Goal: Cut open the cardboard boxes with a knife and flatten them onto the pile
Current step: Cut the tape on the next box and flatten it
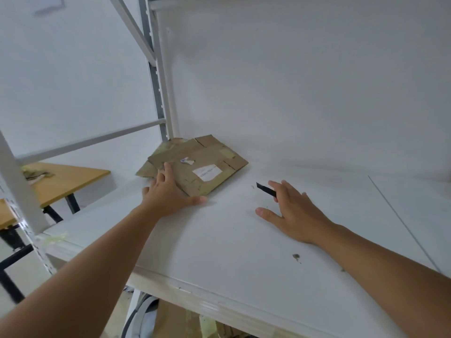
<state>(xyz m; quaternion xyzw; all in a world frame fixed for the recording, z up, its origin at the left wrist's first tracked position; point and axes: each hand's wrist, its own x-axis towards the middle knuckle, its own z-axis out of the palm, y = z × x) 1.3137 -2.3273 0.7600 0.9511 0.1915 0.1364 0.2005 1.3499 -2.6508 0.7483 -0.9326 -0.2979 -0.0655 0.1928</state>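
A person reaches both bare arms over a white shelf. At about eleven o'clock from the centre of the view lies the pile: flattened brown cardboard, one piece over others, lying close to the shelf's back wall and a grey upright. The left hand presses on the pile's near left edge, fingers straight and a little spread across the card, thumb stretched out along the near corner. The right hand rests on the shelf at about three o'clock from the pile and apart from it, fingers spread wide and fairly flat, thumb out to the left. A dark knife pokes out from under its fingers, pointing toward ten o'clock; whether the fingers grip it or merely lie over it cannot be told. The step in hand looks like settling the top piece flat; it would go best with a firm, even press of the palm, squaring the edges with the sheets beneath, and with the blade kept turned away from the left hand. No uncut box shows on the shelf. At nine o'clock, beyond the rack, stands a wooden table with scraps on it. Below the shelf at six o'clock more cardboard shows, partly hidden. Nothing lies between the hands, though the wall behind leaves the pile little room.
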